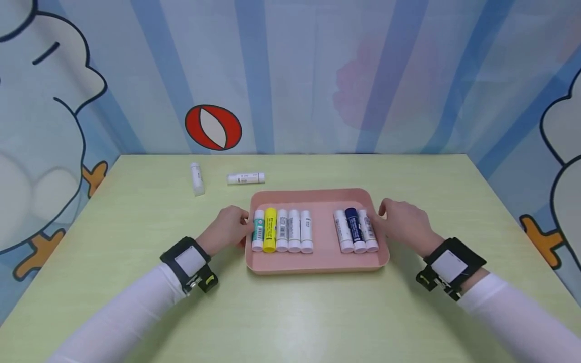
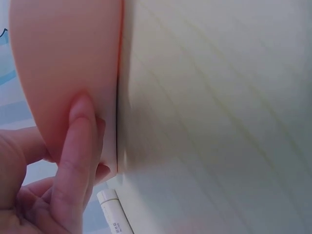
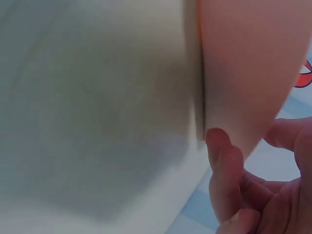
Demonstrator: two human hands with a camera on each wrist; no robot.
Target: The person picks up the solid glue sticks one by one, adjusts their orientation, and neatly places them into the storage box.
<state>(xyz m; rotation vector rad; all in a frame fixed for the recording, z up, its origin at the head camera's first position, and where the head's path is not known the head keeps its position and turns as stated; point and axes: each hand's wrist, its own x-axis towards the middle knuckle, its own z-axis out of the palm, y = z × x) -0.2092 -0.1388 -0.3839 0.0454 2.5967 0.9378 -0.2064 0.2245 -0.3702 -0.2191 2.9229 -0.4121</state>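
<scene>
A pink tray (image 1: 323,217) lies in the middle of the table. My left hand (image 1: 228,228) pinches its left wall (image 2: 73,48), one finger pressed to the outside and the thumb passing over the rim. At the opposite end my right hand (image 1: 406,224) grips the right wall (image 3: 248,58) in the same way. Along the tray's left side several glue sticks lie in a row: a green-labelled one (image 1: 258,229), a yellow one (image 1: 270,230) and white ones (image 1: 294,231). The right side holds a navy glue stick (image 1: 355,229) between two white ones (image 1: 343,231).
Behind the tray, to the left, two more white glue sticks lie on the pale table (image 1: 308,317): one (image 1: 197,179) points front to back, the other (image 1: 246,178) sideways. A printed curtain (image 1: 313,75) stands at the table's back edge.
</scene>
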